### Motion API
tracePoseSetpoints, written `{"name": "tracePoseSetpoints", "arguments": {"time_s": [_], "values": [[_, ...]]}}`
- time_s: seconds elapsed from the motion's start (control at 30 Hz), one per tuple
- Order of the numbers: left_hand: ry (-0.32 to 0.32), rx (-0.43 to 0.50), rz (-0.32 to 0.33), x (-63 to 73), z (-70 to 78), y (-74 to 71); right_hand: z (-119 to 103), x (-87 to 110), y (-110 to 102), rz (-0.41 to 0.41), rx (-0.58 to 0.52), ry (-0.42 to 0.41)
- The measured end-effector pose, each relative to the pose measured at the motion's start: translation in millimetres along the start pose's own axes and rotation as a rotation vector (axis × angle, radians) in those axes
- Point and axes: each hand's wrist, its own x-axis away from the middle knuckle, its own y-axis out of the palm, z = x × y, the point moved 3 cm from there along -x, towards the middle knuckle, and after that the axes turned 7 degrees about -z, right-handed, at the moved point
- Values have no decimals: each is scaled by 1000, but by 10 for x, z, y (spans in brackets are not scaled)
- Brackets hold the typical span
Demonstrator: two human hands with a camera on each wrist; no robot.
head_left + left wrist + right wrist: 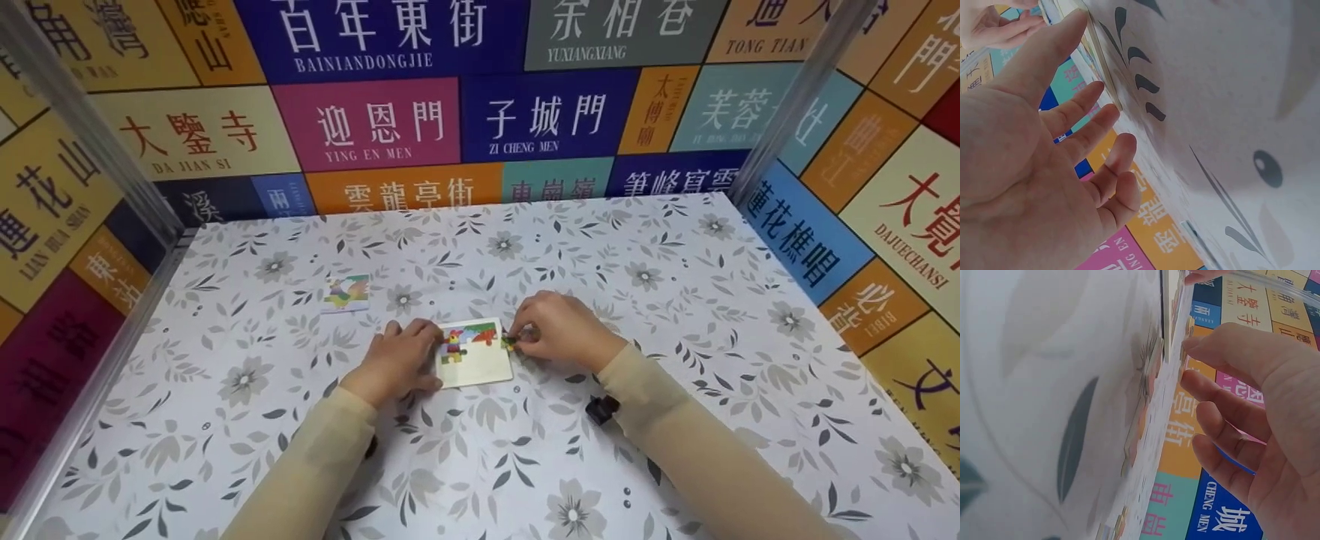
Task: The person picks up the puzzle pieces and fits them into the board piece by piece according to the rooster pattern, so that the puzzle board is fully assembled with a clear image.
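Note:
A small pale puzzle board (484,367) lies on the table, its upper and left parts filled with colourful pieces. My left hand (401,356) rests along the board's left side, thumb by the near corner. In the left wrist view, the left hand (1044,152) touches the board's edge (1103,62) with fairly straight thumb and fingers. Just off the board's right edge, my right hand (562,326) pinches a small puzzle piece (510,343) between thumb and index finger. The right wrist view shows the right hand (1252,405) side-on, the piece mostly hidden by the fingertips.
A square colourful picture card (346,293) lies left of the board, farther back. Beneath the right hand, loose puzzle pieces (1137,430) lie on the floral tablecloth (480,457). Panels with large characters (367,124) stand behind and at both sides of the table.

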Motion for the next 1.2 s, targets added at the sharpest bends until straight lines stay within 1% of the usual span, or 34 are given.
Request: {"name": "tracePoseSetpoints", "arguments": {"time_s": [0.23,0.47,0.6,0.73,0.93,1.2], "values": [[-3,-1,0,2,16,4,-73,-28,70,-9,-2,-34],[30,8,18,30,16,-7,-166,-84,107,-28,38,-98],[21,1,10,20,15,-6,-217,-121,125,-21,21,-126],[6,-12,1,1,17,-4,-279,-157,135,3,14,-164],[9,-11,-2,-18,20,0,-349,-202,158,4,13,-168],[14,11,9,12,-3,2,-407,-289,219,-30,11,-189]]}}
